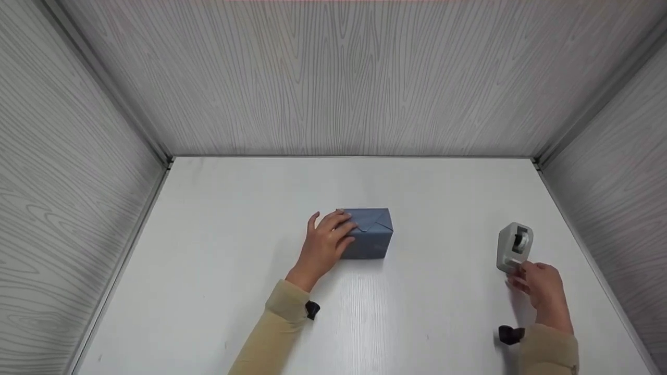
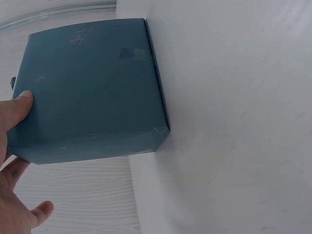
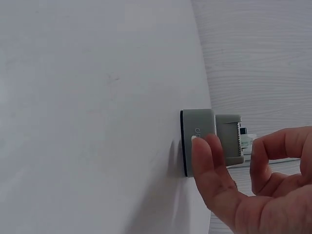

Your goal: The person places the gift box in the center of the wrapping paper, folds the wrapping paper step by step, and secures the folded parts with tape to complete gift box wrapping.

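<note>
A box wrapped in blue paper (image 1: 370, 245) stands on the white table, a folded flap showing on its top. My left hand (image 1: 325, 245) grips its left side, with the thumb on the broad face (image 2: 92, 92) and other fingers over the top. Off to the right is a grey tape dispenser (image 1: 513, 247) with a roll inside. At its cutter, my right hand (image 1: 542, 286) pinches the end of the clear tape (image 3: 247, 141) between thumb and bent forefinger. Two other fingers (image 3: 207, 161) reach down along the dispenser's front (image 3: 197, 122).
The white table (image 1: 239, 219) is enclosed by wood-grain panels at the back (image 1: 333, 78), left and right. Dark wrist cameras sit at both beige sleeves (image 1: 286, 307). A small strip of tape (image 2: 133, 53) lies on the box's face.
</note>
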A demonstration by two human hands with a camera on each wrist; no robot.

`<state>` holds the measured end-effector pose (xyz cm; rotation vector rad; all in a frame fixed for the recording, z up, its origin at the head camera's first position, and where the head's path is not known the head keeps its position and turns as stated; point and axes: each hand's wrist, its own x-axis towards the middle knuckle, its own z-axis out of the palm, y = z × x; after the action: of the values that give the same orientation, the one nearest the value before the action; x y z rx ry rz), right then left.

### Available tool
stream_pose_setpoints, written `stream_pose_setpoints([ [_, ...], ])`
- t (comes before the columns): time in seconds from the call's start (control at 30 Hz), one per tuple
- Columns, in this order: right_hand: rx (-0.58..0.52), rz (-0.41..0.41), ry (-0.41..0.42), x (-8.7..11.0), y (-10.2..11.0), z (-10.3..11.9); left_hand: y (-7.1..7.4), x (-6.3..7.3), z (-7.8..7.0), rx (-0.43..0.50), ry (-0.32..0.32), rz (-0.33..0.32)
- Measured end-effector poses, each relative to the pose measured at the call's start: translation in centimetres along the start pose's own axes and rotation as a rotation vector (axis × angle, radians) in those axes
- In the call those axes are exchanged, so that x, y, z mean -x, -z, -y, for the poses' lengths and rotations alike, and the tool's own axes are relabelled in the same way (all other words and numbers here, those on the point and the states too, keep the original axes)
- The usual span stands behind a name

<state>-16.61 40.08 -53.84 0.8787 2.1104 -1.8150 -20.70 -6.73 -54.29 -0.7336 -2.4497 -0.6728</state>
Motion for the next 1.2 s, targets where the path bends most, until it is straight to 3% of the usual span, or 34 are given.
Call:
stream_pose_setpoints([
  [0.37,-0.012,0.001,0.005,0.2,-0.3,-1.1,0.1,0.1,-0.1,-0.01,0.014,0.011],
  [0.67,0.228,-0.135,0.01,0.5,-0.1,-0.8,0.1,-0.1,-0.1,0.013,0.02,0.019],
  [1.0,0.352,-0.131,0.041,0.1,0.3,-0.2,0.1,-0.1,0.0,0.029,0.024,0.02],
  [1.2,0.517,-0.148,0.099,0.0,0.3,0.2,0.1,-0.1,-0.1,0.025,0.019,0.012],
])
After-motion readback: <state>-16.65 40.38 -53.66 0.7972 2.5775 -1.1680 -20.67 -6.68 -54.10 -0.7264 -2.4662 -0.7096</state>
